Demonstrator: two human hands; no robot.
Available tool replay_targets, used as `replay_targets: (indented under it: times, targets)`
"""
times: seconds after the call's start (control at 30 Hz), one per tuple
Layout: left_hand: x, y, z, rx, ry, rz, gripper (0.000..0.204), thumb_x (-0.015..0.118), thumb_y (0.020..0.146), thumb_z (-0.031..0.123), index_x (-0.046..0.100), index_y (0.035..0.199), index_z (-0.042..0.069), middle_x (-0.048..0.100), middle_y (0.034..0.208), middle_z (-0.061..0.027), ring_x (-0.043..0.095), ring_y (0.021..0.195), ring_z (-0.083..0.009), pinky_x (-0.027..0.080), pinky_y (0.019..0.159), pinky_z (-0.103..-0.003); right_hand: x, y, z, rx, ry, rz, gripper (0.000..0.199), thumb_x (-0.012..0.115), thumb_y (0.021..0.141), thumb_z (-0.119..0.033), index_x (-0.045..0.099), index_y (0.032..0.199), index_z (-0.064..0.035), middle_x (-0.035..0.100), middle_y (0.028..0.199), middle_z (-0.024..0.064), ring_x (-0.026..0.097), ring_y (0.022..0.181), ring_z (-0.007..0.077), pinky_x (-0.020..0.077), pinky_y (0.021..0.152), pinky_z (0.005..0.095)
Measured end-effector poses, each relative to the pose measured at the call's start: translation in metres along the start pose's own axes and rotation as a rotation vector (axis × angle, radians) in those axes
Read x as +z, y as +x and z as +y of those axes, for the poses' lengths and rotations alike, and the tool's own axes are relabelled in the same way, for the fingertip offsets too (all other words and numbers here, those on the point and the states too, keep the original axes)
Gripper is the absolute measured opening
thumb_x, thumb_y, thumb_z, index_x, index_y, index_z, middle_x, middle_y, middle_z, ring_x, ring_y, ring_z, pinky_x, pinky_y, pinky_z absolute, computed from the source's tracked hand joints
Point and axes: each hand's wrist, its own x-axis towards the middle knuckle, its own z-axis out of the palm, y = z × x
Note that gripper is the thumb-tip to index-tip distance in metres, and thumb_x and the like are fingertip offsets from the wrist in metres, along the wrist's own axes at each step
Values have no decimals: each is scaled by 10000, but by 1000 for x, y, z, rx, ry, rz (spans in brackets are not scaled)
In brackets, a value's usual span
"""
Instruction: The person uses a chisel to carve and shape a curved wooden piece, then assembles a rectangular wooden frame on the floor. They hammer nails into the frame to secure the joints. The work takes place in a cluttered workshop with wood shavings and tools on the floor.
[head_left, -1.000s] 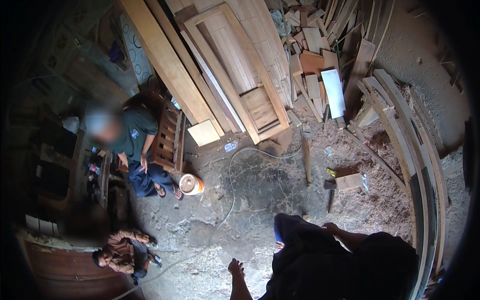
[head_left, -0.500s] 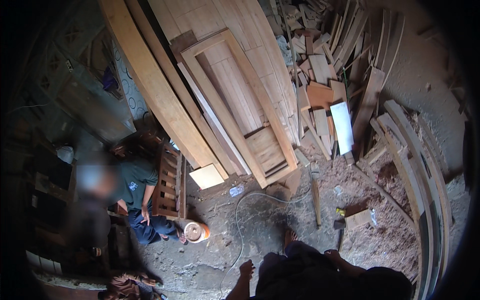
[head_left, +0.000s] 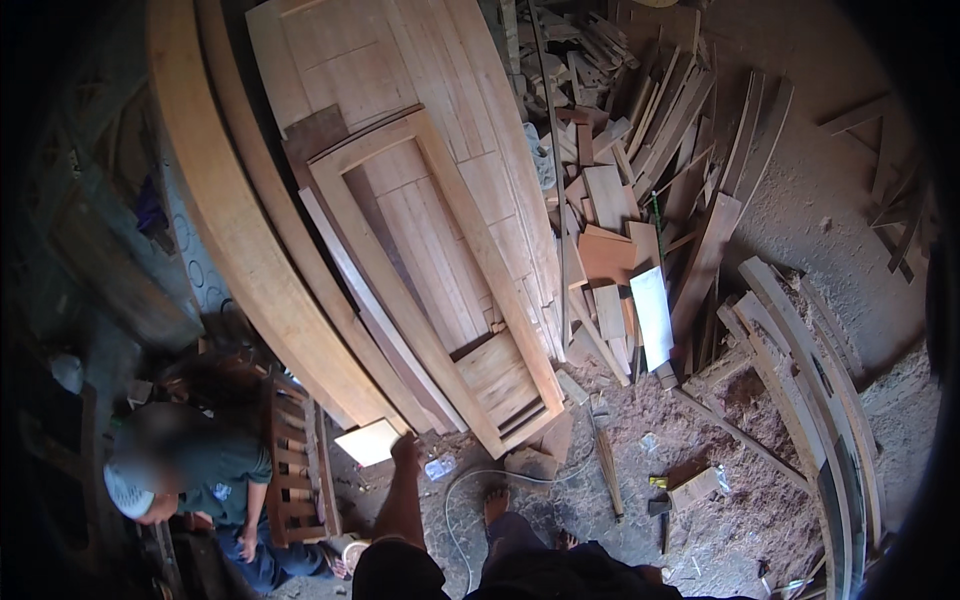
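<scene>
My left arm stretches forward, and my left hand is at the right corner of a small pale square board. Its fingers are hidden from above, so I cannot tell whether it grips or only touches there. That board lies against the lower ends of long timber planks. Close to the hand, a wooden frame with an open middle rests on large panelled boards. Just a bit of my right hand shows at the lower edge beside my dark clothing; its fingers cannot be made out.
A seated person is at lower left beside a slatted wooden piece. A clear plastic item and a cable lie on the floor. Offcuts are heaped at the right, with curved-looking long timbers beyond sawdust.
My left hand has moved forward from beside my body to the pale board. My right hand has drawn back toward the lower edge. The whole view has shifted, and the seated person leans lower.
</scene>
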Motion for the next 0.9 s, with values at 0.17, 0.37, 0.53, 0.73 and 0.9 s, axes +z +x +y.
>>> replay_targets:
  times: [0.17, 0.37, 0.53, 0.73, 0.9]
  targets:
    - [59, 126, 154, 150, -94, 28, 345, 654, 937, 340, 659, 1154, 72, 675, 903, -57, 628, 737, -150, 439, 550, -259, -38, 22, -70, 201, 181, -47, 245, 553, 896, -295, 691, 959, -102, 709, 840, 153, 708, 797, 366, 558, 646, 528]
    - [89, 233, 275, 366, 74, -26, 548, 697, 921, 305, 529, 1345, 1, 647, 1168, -121, 625, 977, -195, 503, 780, -329, -83, 51, -126, 329, 253, -64, 250, 554, 900, -295, 691, 969, -97, 710, 838, 154, 709, 795, 360, 560, 646, 522]
    - [118, 269, 333, 427, 64, 23, 899, 775, 858, 323, 286, 1510, -55, 330, 1555, -264, 344, 1437, -352, 296, 1165, -444, -104, 62, -145, 391, 268, -70, 255, 555, 903, -294, 692, 977, -93, 711, 837, 154, 710, 793, 356, 561, 647, 517]
    - [142, 267, 370, 373, -11, -101, 1021, 821, 806, 292, 197, 1554, -13, 246, 1605, -237, 273, 1477, -326, 215, 1193, -427, -112, 67, -157, 443, 282, -69, 260, 555, 907, -294, 692, 988, -88, 711, 835, 155, 712, 790, 350, 564, 647, 511]
    - [150, 266, 379, 351, -20, -123, 978, 815, 810, 263, 228, 1549, 5, 287, 1592, -215, 297, 1463, -310, 220, 1189, -440, -113, 68, -163, 477, 296, -72, 264, 556, 910, -293, 693, 996, -84, 712, 834, 156, 713, 788, 345, 565, 648, 506]
